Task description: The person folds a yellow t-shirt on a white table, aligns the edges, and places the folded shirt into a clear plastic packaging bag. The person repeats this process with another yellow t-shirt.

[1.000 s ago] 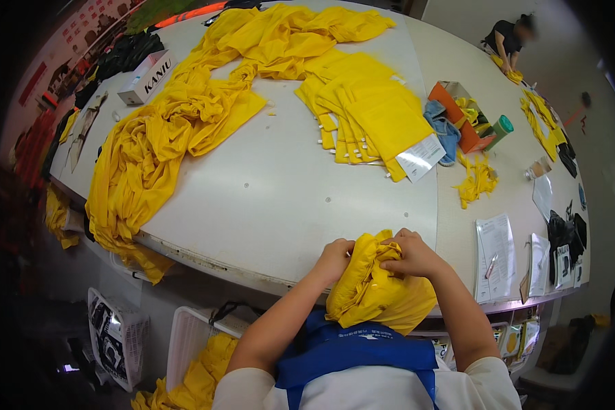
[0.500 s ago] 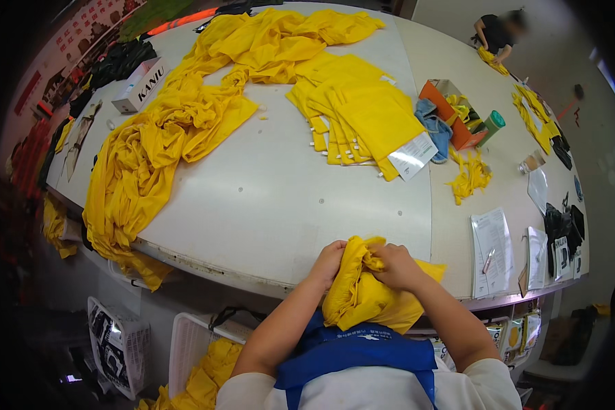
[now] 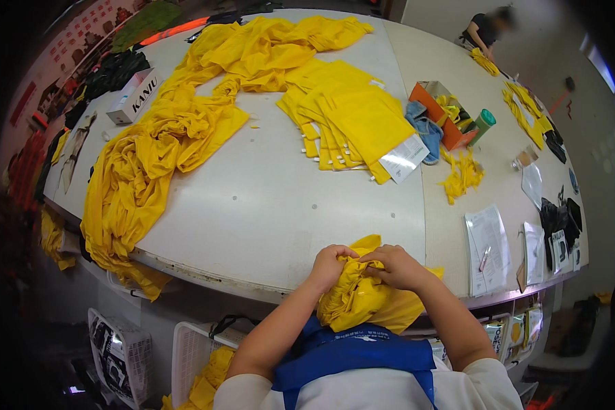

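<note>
A bundle of thin yellow fabric [image 3: 352, 301] hangs crumpled over the table's front edge, against my blue apron [image 3: 362, 359]. My left hand [image 3: 331, 265] pinches the upper left of the bundle. Close beside it, my right hand [image 3: 398, 266] has its fingers curled into the gathered folds from the right. Both hands almost meet at the top, where a loose flap of fabric sticks up beyond them. The fingertips are partly buried in the cloth.
A long yellow fabric heap [image 3: 150, 150] covers the table's left and far side. Folded yellow pieces [image 3: 362, 116] lie stacked mid-table, with an orange box [image 3: 451, 116], green cylinder [image 3: 485, 125] and papers [image 3: 486, 249] rightward. White baskets [image 3: 191, 342] stand below. Another person [image 3: 488, 34] works far right.
My left hand has moved up and inward onto the top of the fabric, nearer my right hand. The bundle is more bunched and creased at the front.
</note>
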Motion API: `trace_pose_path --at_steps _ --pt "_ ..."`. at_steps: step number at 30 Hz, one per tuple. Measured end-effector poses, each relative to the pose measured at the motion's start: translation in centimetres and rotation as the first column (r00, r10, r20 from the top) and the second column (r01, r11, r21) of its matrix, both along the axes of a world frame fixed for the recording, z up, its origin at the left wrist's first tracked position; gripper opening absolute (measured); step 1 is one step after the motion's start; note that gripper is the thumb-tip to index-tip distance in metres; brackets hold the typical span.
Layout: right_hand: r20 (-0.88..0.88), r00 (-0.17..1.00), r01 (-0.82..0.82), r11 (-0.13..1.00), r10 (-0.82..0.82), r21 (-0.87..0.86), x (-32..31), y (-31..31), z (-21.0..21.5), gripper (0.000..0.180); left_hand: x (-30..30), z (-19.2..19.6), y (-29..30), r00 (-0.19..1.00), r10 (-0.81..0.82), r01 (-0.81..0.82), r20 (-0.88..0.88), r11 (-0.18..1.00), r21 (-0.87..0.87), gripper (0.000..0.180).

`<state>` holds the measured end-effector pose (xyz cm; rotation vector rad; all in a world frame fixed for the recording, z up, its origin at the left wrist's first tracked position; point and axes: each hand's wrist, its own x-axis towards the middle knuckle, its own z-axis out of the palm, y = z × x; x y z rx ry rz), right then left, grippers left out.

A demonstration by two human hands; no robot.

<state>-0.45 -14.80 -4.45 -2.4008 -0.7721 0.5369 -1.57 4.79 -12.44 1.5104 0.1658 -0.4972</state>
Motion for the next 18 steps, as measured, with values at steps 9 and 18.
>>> trace_pose_path --at_steps 9,18 --pt "0.612 0.786 0.208 0.968 -0.081 -0.139 -2.2 2.6 -2.3 0.023 -2.1 1.9 -1.9 0.722 -0.031 -0.337 0.691 0.856 0.391 0.021" --pt "0.463 0.810 0.251 0.927 -0.359 0.280 -1.6 -0.4 -3.5 0.029 -2.4 2.5 -2.2 0.684 -0.032 -0.354 0.728 0.859 0.371 0.020"
